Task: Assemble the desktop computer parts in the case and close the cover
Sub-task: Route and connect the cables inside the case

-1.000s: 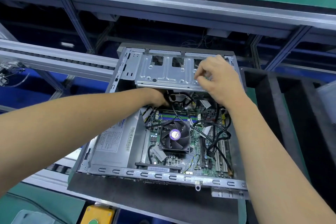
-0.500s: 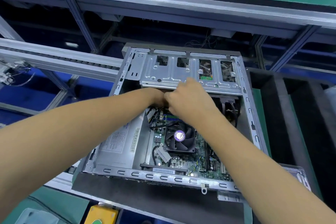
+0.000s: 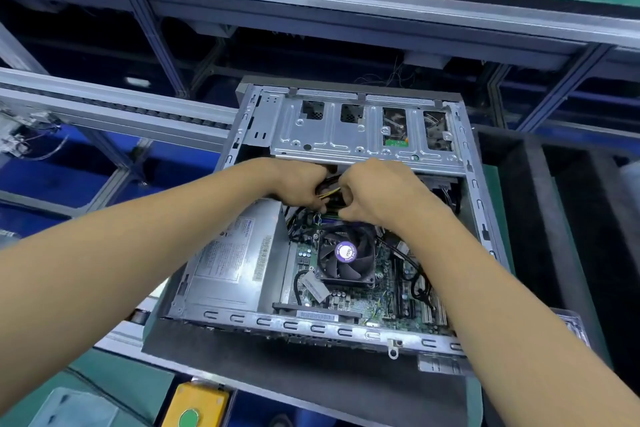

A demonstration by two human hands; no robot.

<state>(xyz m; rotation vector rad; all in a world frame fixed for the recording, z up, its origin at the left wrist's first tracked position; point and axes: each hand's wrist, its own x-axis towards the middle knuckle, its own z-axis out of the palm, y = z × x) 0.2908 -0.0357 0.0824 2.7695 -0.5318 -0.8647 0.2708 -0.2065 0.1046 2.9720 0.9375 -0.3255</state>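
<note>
At the near edge I see the open computer case lying on its side, cover off, fan and power supply inside. Farther in, my left hand and right hand both curl around a cable bundle just below the drive cage.

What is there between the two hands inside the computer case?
In the head view, a bundle of black and yellow cables runs between the left hand and the right hand; both grip it.
</note>
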